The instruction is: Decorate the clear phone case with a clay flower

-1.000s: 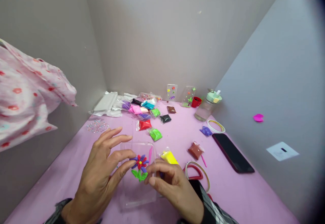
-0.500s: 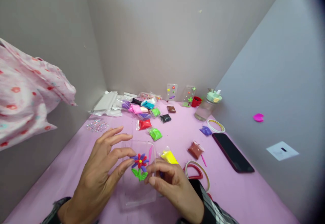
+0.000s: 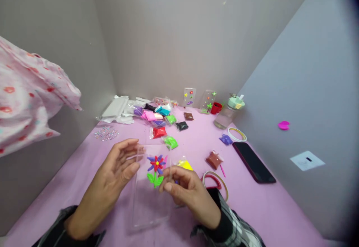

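The flower (image 3: 156,169) is on the clear case (image 3: 151,207), between the hands. The left hand (image 3: 112,179), pinching at the flower a second ago, is off it, so the flower sits on the case unpinched; that hand is loosely open by the left edge, contact unclear. The right hand (image 3: 187,194) grips the right edge. Bags (image 3: 159,132) and a phone (image 3: 254,163) lie on the pink counter (image 3: 75,187), between plain walls (image 3: 168,45).

Illumination moderate and diffuse. Left wall (image 3: 56,15) dim grey; right wall (image 3: 303,71) lighter, bluish; rear wall (image 3: 168,52) carries a soft bright patch near its top. Faint glare edges the clear phone case (image 3: 151,209). Far clay packets (image 3: 148,115) show soft detail. Right border: dark, blurred, curved vignette.
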Demonstrator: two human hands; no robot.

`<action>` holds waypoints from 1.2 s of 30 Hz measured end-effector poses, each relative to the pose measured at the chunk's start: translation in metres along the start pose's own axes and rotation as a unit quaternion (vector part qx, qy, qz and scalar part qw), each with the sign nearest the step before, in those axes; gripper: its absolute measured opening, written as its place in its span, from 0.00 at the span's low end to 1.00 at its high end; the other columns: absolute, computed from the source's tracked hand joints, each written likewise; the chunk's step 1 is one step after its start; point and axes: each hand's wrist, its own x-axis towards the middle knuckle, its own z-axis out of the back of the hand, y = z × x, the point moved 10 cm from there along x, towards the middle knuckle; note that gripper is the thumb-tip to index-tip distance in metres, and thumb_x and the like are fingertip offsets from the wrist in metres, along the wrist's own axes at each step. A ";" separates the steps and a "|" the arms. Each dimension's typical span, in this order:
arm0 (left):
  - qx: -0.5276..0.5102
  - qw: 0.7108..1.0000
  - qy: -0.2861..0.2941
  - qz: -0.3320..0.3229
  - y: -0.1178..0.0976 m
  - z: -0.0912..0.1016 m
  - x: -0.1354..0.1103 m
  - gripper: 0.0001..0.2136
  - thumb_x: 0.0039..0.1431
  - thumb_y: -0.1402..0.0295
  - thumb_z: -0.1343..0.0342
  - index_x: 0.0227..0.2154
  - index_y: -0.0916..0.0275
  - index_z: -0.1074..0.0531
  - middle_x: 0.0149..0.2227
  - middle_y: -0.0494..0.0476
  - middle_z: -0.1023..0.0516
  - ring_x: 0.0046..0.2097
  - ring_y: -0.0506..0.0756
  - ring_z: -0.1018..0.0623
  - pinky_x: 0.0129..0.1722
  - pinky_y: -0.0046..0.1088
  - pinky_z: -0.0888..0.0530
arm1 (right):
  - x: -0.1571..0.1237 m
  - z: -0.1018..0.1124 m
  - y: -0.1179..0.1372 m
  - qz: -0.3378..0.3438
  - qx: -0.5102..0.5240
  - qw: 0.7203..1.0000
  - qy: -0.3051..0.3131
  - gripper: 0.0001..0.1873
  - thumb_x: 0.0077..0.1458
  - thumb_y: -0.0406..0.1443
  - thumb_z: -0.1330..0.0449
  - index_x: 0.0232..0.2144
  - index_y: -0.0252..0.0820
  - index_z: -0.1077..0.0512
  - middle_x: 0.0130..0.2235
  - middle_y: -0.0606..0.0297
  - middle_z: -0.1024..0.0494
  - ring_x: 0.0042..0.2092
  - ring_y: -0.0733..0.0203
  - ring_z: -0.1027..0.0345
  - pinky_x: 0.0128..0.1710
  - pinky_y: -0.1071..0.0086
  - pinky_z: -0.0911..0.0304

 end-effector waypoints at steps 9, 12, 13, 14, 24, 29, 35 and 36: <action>-0.130 0.981 0.078 0.123 0.050 -0.005 0.003 0.20 0.63 0.60 0.44 0.56 0.52 0.39 0.38 0.51 0.26 0.35 0.52 0.23 0.34 0.28 0.21 | 0.000 0.034 0.020 0.019 -0.274 0.959 -0.065 0.11 0.63 0.38 0.45 0.32 0.37 0.27 0.31 0.66 0.27 0.30 0.68 0.39 0.31 0.73 0.43; -0.134 0.979 0.070 0.138 0.067 -0.002 0.005 0.21 0.61 0.60 0.42 0.54 0.54 0.38 0.38 0.51 0.26 0.35 0.52 0.22 0.35 0.29 0.22 | -0.009 0.040 0.027 -0.010 -0.462 0.885 -0.052 0.09 0.59 0.31 0.41 0.26 0.38 0.29 0.27 0.69 0.28 0.31 0.67 0.37 0.33 0.72 0.45; -0.133 0.978 0.068 0.144 0.074 -0.001 0.005 0.21 0.61 0.59 0.42 0.54 0.54 0.39 0.38 0.51 0.25 0.35 0.53 0.22 0.35 0.30 0.22 | -0.012 0.039 0.024 -0.024 -0.514 0.857 -0.037 0.07 0.58 0.30 0.40 0.27 0.39 0.28 0.29 0.69 0.27 0.31 0.67 0.36 0.33 0.72 0.45; -0.130 0.978 0.068 0.149 0.081 -0.001 0.005 0.21 0.60 0.59 0.42 0.54 0.55 0.40 0.38 0.51 0.25 0.35 0.53 0.21 0.36 0.32 0.21 | -0.014 0.037 0.021 -0.033 -0.558 0.829 -0.019 0.05 0.58 0.30 0.39 0.28 0.39 0.28 0.30 0.68 0.26 0.32 0.66 0.35 0.34 0.72 0.45; 0.213 0.975 0.005 0.069 0.097 0.034 0.014 0.22 0.59 0.51 0.46 0.53 0.55 0.35 0.52 0.59 0.31 0.51 0.62 0.26 0.55 0.47 0.31 | 0.009 0.011 -0.021 -0.093 -0.743 0.655 0.101 0.06 0.63 0.28 0.45 0.34 0.37 0.29 0.40 0.59 0.25 0.41 0.57 0.29 0.35 0.67 0.39; 0.291 0.956 -0.005 0.022 0.071 0.049 0.022 0.17 0.60 0.51 0.47 0.48 0.51 0.31 0.50 0.54 0.28 0.49 0.60 0.26 0.50 0.42 0.29 | 0.020 0.005 -0.017 -0.070 -0.744 0.650 0.139 0.06 0.63 0.29 0.44 0.32 0.38 0.29 0.38 0.62 0.25 0.38 0.59 0.31 0.34 0.67 0.39; 0.275 0.961 -0.010 -0.015 0.047 0.044 0.034 0.10 0.61 0.56 0.47 0.42 0.51 0.28 0.43 0.49 0.24 0.45 0.55 0.23 0.49 0.31 0.29 | 0.032 -0.032 -0.017 0.108 -0.792 0.578 0.167 0.03 0.58 0.29 0.39 0.32 0.37 0.30 0.33 0.62 0.28 0.33 0.56 0.35 0.29 0.63 0.43; 0.267 0.964 -0.012 -0.011 0.048 0.042 0.034 0.10 0.61 0.57 0.47 0.41 0.51 0.28 0.42 0.48 0.23 0.44 0.55 0.23 0.49 0.30 0.29 | 0.033 -0.039 -0.019 0.143 -0.799 0.558 0.176 0.04 0.57 0.29 0.39 0.30 0.37 0.31 0.31 0.63 0.29 0.32 0.56 0.36 0.26 0.62 0.45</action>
